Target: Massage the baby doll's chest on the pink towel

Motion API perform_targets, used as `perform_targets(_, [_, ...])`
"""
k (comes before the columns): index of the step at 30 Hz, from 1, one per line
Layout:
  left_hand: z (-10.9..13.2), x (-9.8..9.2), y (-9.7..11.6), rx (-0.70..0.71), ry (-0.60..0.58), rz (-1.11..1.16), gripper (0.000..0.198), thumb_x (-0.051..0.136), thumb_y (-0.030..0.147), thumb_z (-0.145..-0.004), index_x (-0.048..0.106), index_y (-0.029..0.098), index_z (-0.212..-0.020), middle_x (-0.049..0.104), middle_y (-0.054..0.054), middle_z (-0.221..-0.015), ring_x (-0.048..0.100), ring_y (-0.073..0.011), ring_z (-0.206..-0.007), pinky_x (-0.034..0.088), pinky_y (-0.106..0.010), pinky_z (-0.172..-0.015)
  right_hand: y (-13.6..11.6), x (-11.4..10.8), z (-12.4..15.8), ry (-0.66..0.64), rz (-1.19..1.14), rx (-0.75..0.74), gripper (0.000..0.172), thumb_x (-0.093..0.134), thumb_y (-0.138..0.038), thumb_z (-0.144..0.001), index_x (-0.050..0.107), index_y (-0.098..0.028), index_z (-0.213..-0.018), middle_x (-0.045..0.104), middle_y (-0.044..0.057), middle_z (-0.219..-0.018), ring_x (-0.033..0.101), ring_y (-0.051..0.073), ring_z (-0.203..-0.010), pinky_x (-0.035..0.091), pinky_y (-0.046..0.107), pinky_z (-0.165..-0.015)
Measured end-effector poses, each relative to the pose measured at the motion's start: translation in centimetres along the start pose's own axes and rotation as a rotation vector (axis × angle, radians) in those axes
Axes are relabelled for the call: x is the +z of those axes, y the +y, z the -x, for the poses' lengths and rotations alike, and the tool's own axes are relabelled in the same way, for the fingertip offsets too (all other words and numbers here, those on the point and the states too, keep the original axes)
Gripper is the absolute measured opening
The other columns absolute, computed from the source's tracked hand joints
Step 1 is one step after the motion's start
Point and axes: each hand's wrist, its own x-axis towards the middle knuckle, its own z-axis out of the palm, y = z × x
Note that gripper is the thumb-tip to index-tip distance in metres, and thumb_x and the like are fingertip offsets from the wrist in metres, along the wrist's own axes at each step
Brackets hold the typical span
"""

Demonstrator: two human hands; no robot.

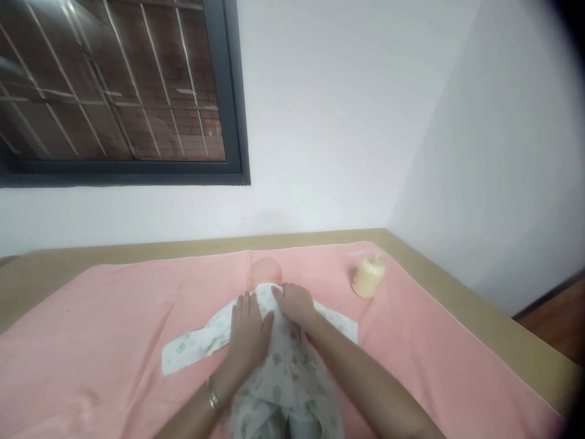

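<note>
A baby doll [265, 271] lies on its back on a pink towel [114, 329], dressed in a white printed garment [283, 366] with its sleeves spread out. My left hand [249, 326] rests flat on the doll's chest, fingers stretched toward the head. My right hand [296, 303] lies on the garment by the doll's neck, fingers extended and slightly curved. A bracelet [212, 399] circles my left wrist.
A pale yellow pump bottle [368, 277] stands on the towel to the right of the doll. The towel covers a tan table [479, 305] pushed into a white wall corner. A barred window [114, 85] is upper left. Wooden floor [557, 317] shows at right.
</note>
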Motion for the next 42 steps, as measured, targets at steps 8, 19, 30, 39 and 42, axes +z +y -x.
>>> perform_targets(8, [-4.8,-2.2,-2.3,-0.275,-0.252,0.245,0.060,0.018,0.051,-0.093,0.063,0.013,-0.102,0.065,-0.016,-0.107,0.060,-0.0289,-0.101,0.041,-0.041,-0.087,-1.5,1.4,3.7,0.251,0.101,-0.128,0.046,0.034,-0.042,-0.095,0.052,-0.011,-0.125,0.056,0.019,-0.124,0.047,0.032,-0.118,0.029,0.050,-0.101])
perform_targets(19, [0.3,0.4,-1.2,0.003,0.034,0.066,0.061,0.029,0.048,-0.092,0.044,0.003,-0.131,0.045,-0.022,-0.137,0.038,-0.0334,-0.129,0.027,-0.047,-0.105,0.3,-0.8,-0.8,-0.094,-0.034,0.081,0.050,0.021,-0.037,-0.099,0.065,-0.013,-0.105,0.067,0.015,-0.103,0.062,0.027,-0.095,0.046,0.038,-0.079])
perform_targets(30, [-2.8,-1.3,-0.8,-0.030,-0.074,0.134,0.051,0.028,0.046,-0.093,0.058,0.011,-0.115,0.063,-0.017,-0.111,0.055,-0.0299,-0.108,0.037,-0.045,-0.095,-0.1,0.1,0.5,0.044,0.027,0.014,0.050,0.023,-0.042,-0.099,0.063,-0.013,-0.107,0.066,0.016,-0.105,0.060,0.026,-0.098,0.042,0.041,-0.088])
perform_targets(39, [-4.4,-1.1,-2.5,-0.102,-0.152,0.209,0.053,0.024,0.046,-0.094,0.058,0.011,-0.113,0.063,-0.017,-0.111,0.057,-0.0284,-0.108,0.038,-0.043,-0.095,-2.1,1.5,4.7,0.327,0.098,-0.117,0.052,0.037,-0.043,-0.094,0.048,-0.009,-0.131,0.050,0.020,-0.132,0.043,0.033,-0.123,0.028,0.049,-0.103])
perform_targets(42, [-5.1,-1.9,-2.6,-0.179,-0.254,0.152,0.055,0.021,0.048,-0.094,0.062,0.012,-0.099,0.066,-0.017,-0.099,0.061,-0.0284,-0.097,0.041,-0.040,-0.087,-1.9,1.2,4.3,0.308,0.092,-0.144,0.053,0.032,-0.045,-0.096,0.049,-0.008,-0.130,0.050,0.021,-0.132,0.042,0.032,-0.125,0.022,0.049,-0.107])
